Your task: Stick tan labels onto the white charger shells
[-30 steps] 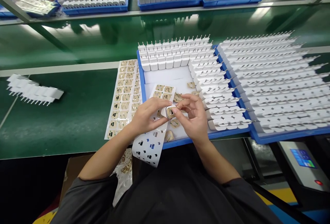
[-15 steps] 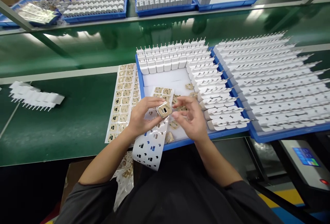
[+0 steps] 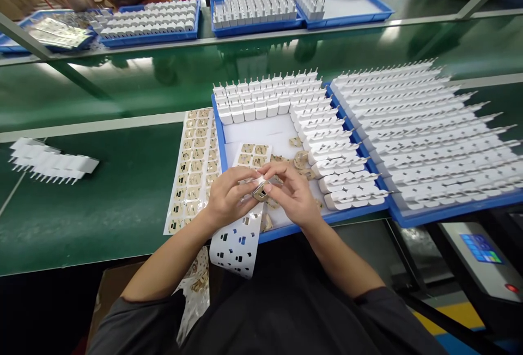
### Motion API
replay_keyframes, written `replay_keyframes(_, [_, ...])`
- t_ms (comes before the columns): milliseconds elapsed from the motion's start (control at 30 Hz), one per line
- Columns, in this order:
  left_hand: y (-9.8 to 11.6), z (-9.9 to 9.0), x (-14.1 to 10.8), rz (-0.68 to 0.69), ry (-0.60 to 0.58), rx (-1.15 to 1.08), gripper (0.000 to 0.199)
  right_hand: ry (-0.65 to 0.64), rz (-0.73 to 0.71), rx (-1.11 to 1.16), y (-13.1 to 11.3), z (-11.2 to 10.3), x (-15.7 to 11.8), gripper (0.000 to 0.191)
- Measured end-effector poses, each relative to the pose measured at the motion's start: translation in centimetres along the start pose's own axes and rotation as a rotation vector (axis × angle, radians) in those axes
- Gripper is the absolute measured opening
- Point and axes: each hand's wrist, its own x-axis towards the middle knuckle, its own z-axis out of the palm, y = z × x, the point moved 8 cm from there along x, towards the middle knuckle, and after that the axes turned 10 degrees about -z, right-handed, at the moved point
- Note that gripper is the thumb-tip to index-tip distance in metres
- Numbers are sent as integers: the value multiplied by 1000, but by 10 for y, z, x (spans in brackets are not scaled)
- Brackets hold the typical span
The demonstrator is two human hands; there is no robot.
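Observation:
A small white plug adapter point(image 3: 260, 190) with a tan-and-dark end face is held between both hands. My left hand point(image 3: 231, 194) grips it from the left, and the fingers of my right hand point(image 3: 291, 191) close on its right side, thumb against the end face. Under the hands lies a white sticker sheet point(image 3: 237, 246) with tan stickers at its top, hanging over the near edge. The blue tray point(image 3: 261, 126) around it holds rows of white adapters point(image 3: 247, 110) and loose tan pieces point(image 3: 300, 159). Another sticker sheet point(image 3: 183, 181) lies left of the tray.
A full tray of adapters point(image 3: 429, 142) stands at the right. More adapters point(image 3: 53, 159) lie in a cluster on the green table point(image 3: 122, 197) at the left. Across the table are further blue trays point(image 3: 261, 29) and people's arms. A machine screen point(image 3: 481, 249) shows at the lower right.
My right hand has moved in to the adapter, its fingers now touching it. The adapter has tilted and sits lower in view. The camera view has shifted slightly, showing more of the people opposite.

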Motion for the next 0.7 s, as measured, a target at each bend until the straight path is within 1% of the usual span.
replay_keyframes(100, [4, 0, -3, 55, 28, 70, 39, -7, 14, 17, 1, 1, 0, 6])
replay_keyframes(267, [4, -1, -4, 71, 55, 129, 32, -19, 31, 48, 1, 2, 0, 4])
replay_keyframes(433, [7, -3, -2, 90, 62, 116, 32, -35, 61, 70, 1, 3, 0, 4])
replay_keyframes(700, [10, -4, 0, 92, 64, 87, 28, -33, 61, 74, -1, 3, -2, 4])
